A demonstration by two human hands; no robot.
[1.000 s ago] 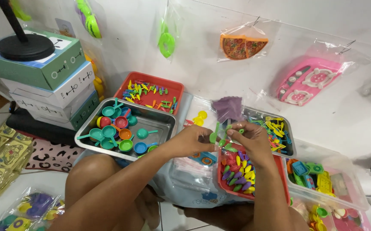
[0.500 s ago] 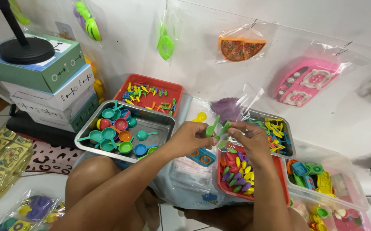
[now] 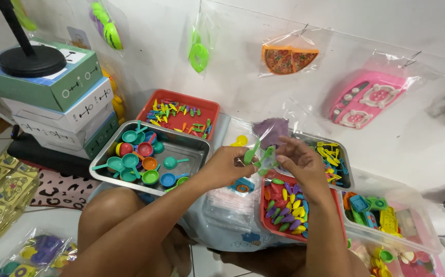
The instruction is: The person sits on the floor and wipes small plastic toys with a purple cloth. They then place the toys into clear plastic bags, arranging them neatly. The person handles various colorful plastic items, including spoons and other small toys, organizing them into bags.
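My left hand (image 3: 228,167) and my right hand (image 3: 298,159) meet above the trays, both pinching small green plastic toy utensils (image 3: 259,154) between the fingertips. Right under them a red tray (image 3: 272,228) holds several small coloured toy spoons. A clear plastic bag (image 3: 230,205) lies on my lap below the hands. To the left, a metal tray (image 3: 191,149) carries several small toy pans in teal, red, orange and blue.
Another red tray (image 3: 206,110) of tiny coloured utensils sits by the wall; a metal tray (image 3: 346,177) and clear tubs (image 3: 422,231) of toys lie to the right. Bagged toys (image 3: 290,56) hang on the wall. Stacked boxes (image 3: 58,102) stand left; packets (image 3: 2,190) cover the floor.
Both hands have stayed together over the red tray, shifting the green toy pieces slightly between the fingers. The view has tilted a little.
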